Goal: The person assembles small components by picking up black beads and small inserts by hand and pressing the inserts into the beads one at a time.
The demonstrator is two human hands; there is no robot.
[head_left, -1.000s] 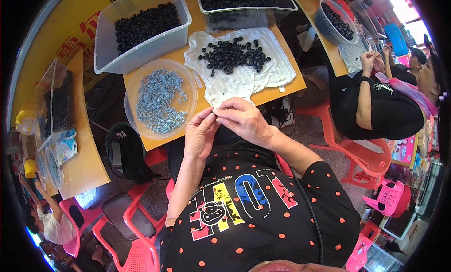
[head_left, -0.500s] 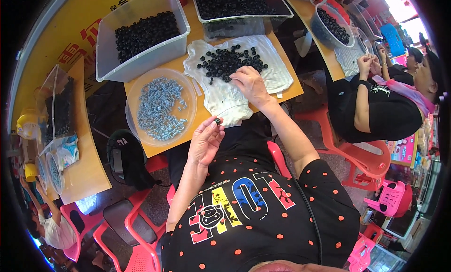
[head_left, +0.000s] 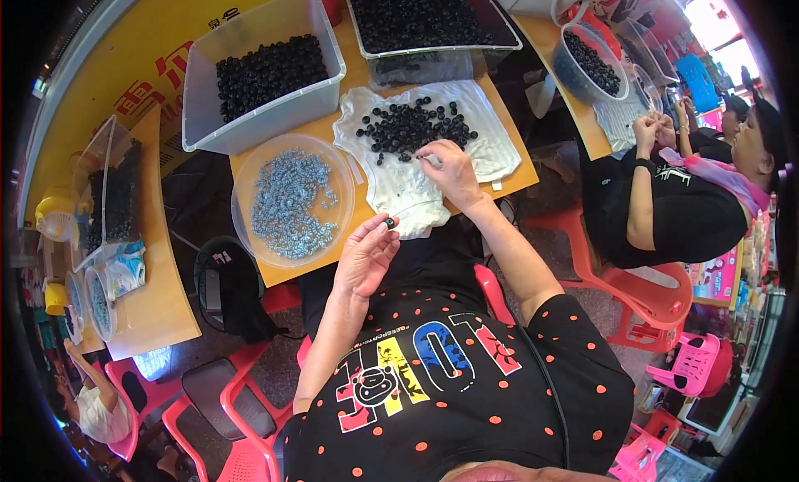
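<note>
Glare burns out the windows (head_left: pixel 726 22) at upper right on my remote feed, while softer light covers the table (head_left: pixel 276 275) and white cloth (head_left: pixel 497 141); black beads (head_left: pixel 406 129) lose fine detail, shadow deepens at left, and fisheye curvature bends a side table (head_left: pixel 162 307).

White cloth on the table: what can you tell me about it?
The white cloth looks like soft, thin fabric, wrinkled and spread unevenly on the wood-coloured table. Its near part is bunched at the table's front edge, and a pale tab shows along its right side. A loose pile of black round pieces rests on it. Whether the right hand touches it is unclear.
</note>
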